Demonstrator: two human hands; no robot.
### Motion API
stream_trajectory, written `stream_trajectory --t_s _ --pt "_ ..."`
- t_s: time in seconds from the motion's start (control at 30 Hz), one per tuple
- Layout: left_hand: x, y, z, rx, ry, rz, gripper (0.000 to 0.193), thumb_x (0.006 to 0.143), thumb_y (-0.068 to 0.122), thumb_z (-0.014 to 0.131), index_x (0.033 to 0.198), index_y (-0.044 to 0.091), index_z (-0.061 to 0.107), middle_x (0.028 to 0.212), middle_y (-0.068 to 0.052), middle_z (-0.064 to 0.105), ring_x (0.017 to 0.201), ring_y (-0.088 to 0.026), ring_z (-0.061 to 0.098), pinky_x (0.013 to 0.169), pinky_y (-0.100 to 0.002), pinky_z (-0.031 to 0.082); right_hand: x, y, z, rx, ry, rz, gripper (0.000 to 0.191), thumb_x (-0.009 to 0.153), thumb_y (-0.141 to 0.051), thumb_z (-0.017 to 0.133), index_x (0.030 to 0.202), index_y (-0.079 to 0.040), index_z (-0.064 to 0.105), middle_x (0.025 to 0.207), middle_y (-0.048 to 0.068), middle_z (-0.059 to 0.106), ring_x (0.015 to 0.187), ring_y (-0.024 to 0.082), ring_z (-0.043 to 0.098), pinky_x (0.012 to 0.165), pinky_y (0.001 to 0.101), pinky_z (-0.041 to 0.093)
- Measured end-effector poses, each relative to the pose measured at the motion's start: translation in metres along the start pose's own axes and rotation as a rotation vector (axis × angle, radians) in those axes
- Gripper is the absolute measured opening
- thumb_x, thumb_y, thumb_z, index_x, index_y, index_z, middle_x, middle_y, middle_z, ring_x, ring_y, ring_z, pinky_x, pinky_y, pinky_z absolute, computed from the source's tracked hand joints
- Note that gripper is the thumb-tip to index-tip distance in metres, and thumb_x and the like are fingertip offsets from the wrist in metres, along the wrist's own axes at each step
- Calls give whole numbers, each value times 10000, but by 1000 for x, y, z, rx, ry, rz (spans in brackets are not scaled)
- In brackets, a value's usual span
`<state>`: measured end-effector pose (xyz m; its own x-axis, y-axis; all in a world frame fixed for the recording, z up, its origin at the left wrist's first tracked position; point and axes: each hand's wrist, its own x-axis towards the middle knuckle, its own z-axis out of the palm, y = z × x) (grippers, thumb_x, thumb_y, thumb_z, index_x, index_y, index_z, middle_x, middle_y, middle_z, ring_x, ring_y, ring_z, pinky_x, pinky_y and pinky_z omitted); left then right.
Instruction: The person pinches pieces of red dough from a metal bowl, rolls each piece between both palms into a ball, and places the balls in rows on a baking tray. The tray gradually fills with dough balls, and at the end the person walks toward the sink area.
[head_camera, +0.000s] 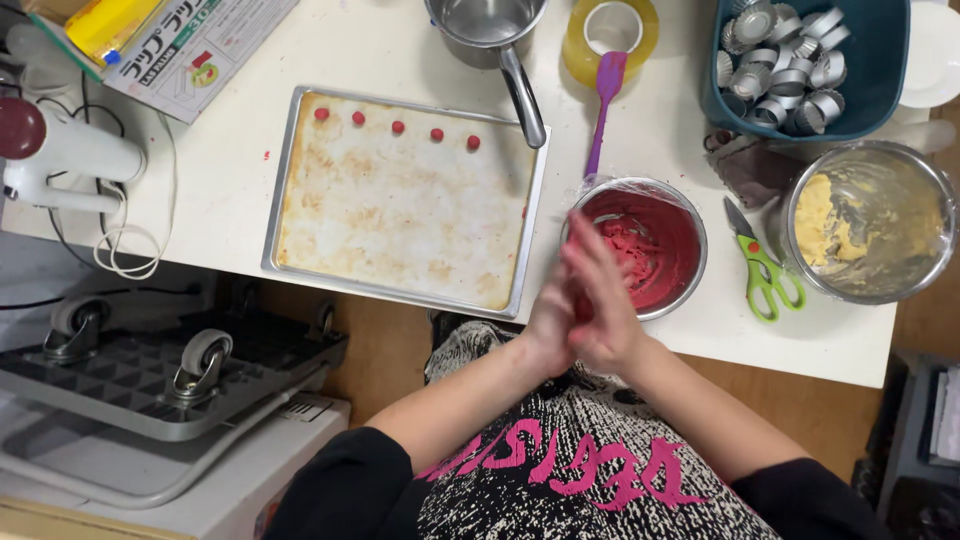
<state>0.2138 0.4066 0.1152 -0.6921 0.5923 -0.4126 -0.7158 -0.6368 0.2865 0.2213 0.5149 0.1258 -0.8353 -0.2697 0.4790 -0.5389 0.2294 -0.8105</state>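
— Dough, red, is where exactly?
— Most of it sits in the steel bowl (645, 245) at the table's (240, 190) near edge. Any piece between the palms is hidden; I cannot tell if one is there.
— And the hands?
— Left hand (552, 320) and right hand (600, 300) are pressed flat together, fingers closed and pointing away from the body, just over the bowl's near-left rim.
— Where do the finished pieces lie?
— Five red balls (397, 127) run in a row along the far edge of the tray (400, 210), left of the bowl. The row's long axis goes left to right; the left hand is the nearer one.
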Motion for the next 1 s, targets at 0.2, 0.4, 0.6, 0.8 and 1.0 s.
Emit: stream_trajectory --t_s 0.2,0.4,0.6,0.8,1.0 --pt "-1 3 -29 74 -64 115 800 1042 636 268 1631 96 246 1662 -141 326 1559 -316 288 1285 -448 237 12 12 5 -312 -229 24 882 983 -676 418 1605 -53 354 1726 265 185 1624 477 114 1310 625 56" --pt "4 12 -37 35 -216 48 840 1045 670 226 1647 85 212 1704 -156 263 1587 -307 246 1299 -420 179 22 8 31 -150 -199 -157 898 976 -705 465 1614 -85 341 1736 239 169 1649 461 110 1332 637 73" --pt "-5 39 -46 8 -134 131 785 1031 636 266 1661 180 155 1705 -173 219 1567 -320 236 1291 -483 179 48 13 39 -394 -256 37 955 963 -738 349 1625 -50 316 1717 291 172 1606 512 87 1281 664 49" --pt "-8 80 -66 105 -308 46 853 1045 678 281 1674 114 169 1733 -145 204 1581 -278 256 1283 -443 208 70 -4 88 -256 -231 -148 961 955 -749 423 1631 -78 295 1735 241 178 1633 483 112 1316 655 64" --pt "-33 131 -84 -20 -209 35 862 1038 670 318 1666 96 182 1715 -165 231 1562 -291 272 1290 -457 213 105 5 111 -467 -225 58 1006 969 -809 394 1613 -41 311 1712 292 167 1600 532 100 1276 682 85"
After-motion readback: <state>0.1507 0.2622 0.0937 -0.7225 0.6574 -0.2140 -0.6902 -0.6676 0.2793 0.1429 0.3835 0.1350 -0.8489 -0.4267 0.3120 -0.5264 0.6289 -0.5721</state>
